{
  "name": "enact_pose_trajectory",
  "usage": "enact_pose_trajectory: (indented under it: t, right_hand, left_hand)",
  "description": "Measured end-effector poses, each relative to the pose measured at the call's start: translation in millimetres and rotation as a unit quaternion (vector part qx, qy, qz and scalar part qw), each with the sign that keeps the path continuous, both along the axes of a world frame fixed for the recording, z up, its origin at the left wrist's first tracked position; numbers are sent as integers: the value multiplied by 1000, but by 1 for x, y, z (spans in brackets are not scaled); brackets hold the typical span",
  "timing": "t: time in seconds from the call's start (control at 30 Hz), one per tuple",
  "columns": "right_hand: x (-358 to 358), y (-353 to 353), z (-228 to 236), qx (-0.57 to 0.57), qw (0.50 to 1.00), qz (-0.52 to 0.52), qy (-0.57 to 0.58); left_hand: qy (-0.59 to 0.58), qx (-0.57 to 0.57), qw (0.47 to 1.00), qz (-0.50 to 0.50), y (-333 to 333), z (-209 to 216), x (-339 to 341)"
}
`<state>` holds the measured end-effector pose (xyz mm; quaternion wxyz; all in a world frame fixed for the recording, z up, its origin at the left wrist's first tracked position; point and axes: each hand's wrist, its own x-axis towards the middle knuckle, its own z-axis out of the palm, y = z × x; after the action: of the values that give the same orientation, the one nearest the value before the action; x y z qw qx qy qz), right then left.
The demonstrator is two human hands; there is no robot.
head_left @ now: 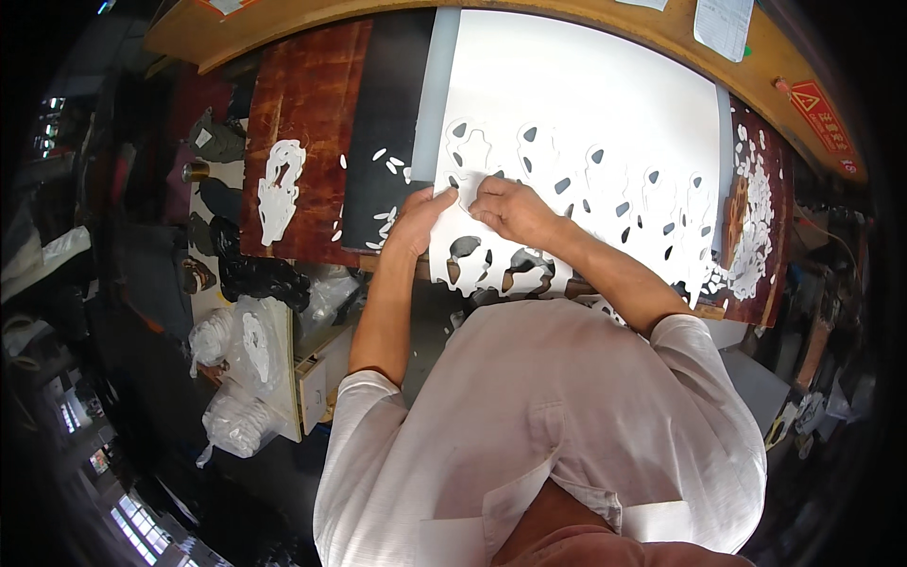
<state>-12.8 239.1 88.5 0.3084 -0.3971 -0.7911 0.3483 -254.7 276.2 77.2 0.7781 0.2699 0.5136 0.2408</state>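
A large white sheet (pixel 586 85), die-cut with rows of outlined shapes and dark holes, stretches away from me over the work table. My left hand (pixel 420 219) is at the sheet's left edge, its thumb pressed on top near a cut outline; its other fingers are mostly hidden. Just right of it, my right hand (pixel 515 210) is closed, with curled fingers pinching white material at a cut shape. Whether that piece is loose from the sheet I cannot tell. Along the near edge, opened-out cutouts (pixel 465 263) hang beside my body.
Stacked white cut pieces (pixel 281 194) lie on the reddish-brown board (pixel 312 94) at left. Small white scraps (pixel 387 222) dot the black strip; more scraps (pixel 753 236) pile up at right beside a brown cutting die (pixel 733 222). A yellow beam (pixel 283 36) crosses the far side. Plastic-wrapped bundles (pixel 241 420) sit lower left.
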Motion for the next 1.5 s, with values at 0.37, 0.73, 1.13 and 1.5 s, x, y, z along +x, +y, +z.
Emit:
enact_pose_trajectory:
  t: [0.37,0.73,1.13,1.5]
  right_hand:
    - [27,-78,51,-227,958,173,27]
    - [92,-18,16,-102,985,-73,-122]
    - [109,-1,16,-115,986,49,-110]
    - [108,-2,15,-127,981,81,-119]
  left_hand:
    - [382,221,895,-69,19,19,-2]
    - [515,567,641,-42,-72,85,79]
    - [-245,-161,888,354,-136,12,138]
    - [-292,-177,862,376,-138,-25,146]
